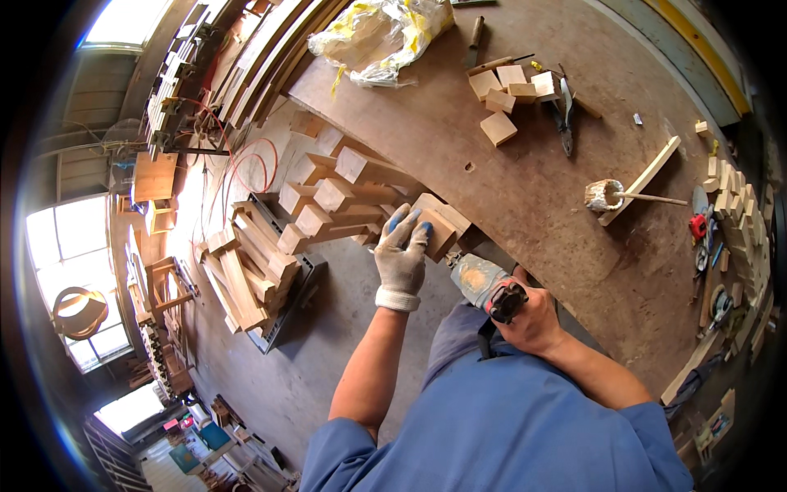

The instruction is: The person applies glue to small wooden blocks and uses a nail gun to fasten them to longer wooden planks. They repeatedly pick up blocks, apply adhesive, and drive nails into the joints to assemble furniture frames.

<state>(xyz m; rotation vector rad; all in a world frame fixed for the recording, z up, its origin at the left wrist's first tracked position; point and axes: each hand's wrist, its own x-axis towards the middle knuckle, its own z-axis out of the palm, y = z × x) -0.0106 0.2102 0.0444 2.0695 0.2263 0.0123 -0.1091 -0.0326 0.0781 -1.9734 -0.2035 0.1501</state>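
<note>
My left hand [402, 256], in a white knitted glove with blue fingertips, grips a short wooden block [438, 235] at the near edge of the workbench [566, 221]. Beside that block lies another pale wood piece [447, 212]. Bare, my right hand [529, 318] is closed round a power drill [479, 280] with a grey, worn body and a dark, red-trimmed rear. The drill's front end points up and left, close to the block's near side. Whether its bit touches the wood is too small to tell.
Several square timber legs [348, 195] stand left of the bench, and a stack of sticks [246, 275] sits on a dark pallet. Small blocks [498, 129], pliers [566, 123], a crusted pot [603, 194] with a stick, and a plastic bag [385, 41] lie on the bench.
</note>
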